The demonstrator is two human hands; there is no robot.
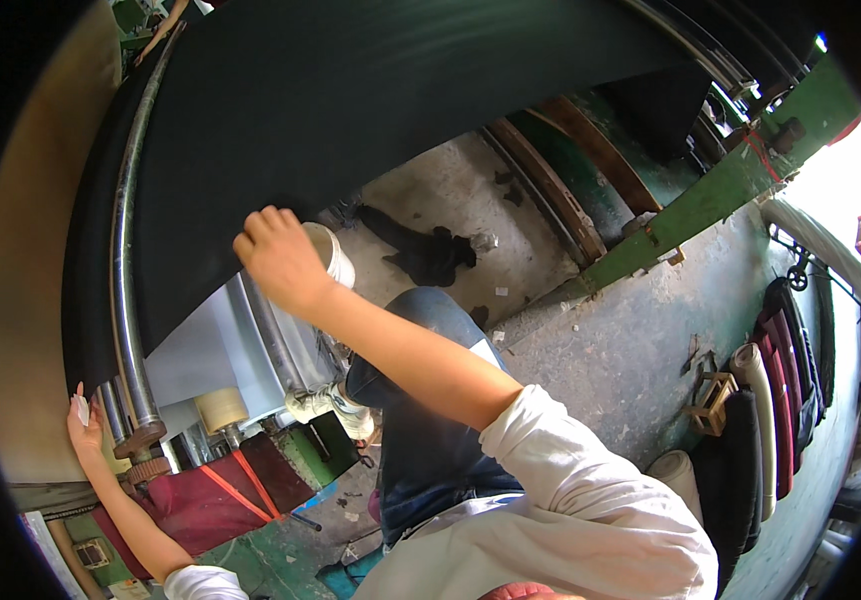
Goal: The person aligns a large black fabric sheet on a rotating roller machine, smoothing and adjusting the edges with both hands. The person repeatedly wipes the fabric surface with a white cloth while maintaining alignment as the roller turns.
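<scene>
Black cloth (350, 90) ends near the curled right hand (283, 262) and bucket (340, 258), centre-left; left hand (85, 430) holds something white (83, 411); floor (640, 340) spreads centre-right.

From where I sit, I see a worn grey-green concrete floor (610, 345) running along both sides of the green beam (695, 200). Left of the beam, a crumpled black cloth (430, 258) lies on it, with a crinkled pale scrap (487, 241) just beside. I make out small dark scraps (508, 188) there too. Right of the beam, I have a small wooden stool (713, 403) standing on the floor.
</scene>
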